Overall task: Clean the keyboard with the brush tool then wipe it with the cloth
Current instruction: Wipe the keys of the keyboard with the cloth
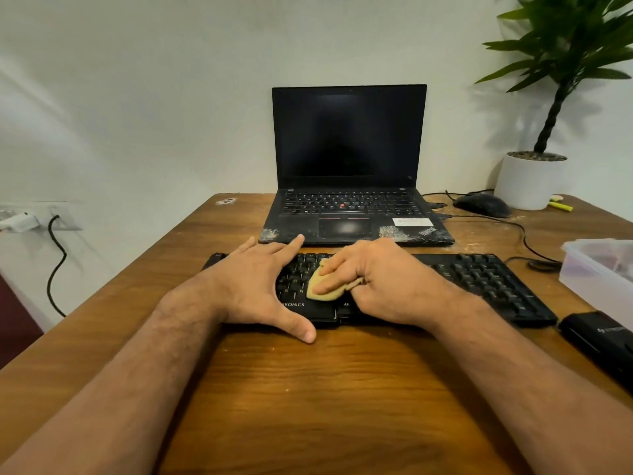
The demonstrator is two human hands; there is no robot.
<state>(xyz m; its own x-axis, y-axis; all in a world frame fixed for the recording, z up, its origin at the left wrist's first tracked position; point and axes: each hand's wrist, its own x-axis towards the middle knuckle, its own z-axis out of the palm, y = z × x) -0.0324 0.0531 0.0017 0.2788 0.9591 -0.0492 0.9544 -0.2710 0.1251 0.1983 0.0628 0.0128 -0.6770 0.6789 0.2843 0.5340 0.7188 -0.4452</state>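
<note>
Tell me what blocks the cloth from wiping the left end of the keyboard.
The left hand does. It lies flat over the left part of the keyboard, fingers spread across the keys, right beside the cloth that the right hand presses on the middle keys. Nothing lies on the keys to the right.

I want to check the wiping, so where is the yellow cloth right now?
In the head view, the small yellow cloth lies centre frame on the black keyboard, pinched under the right hand, just right of the left hand.
</note>
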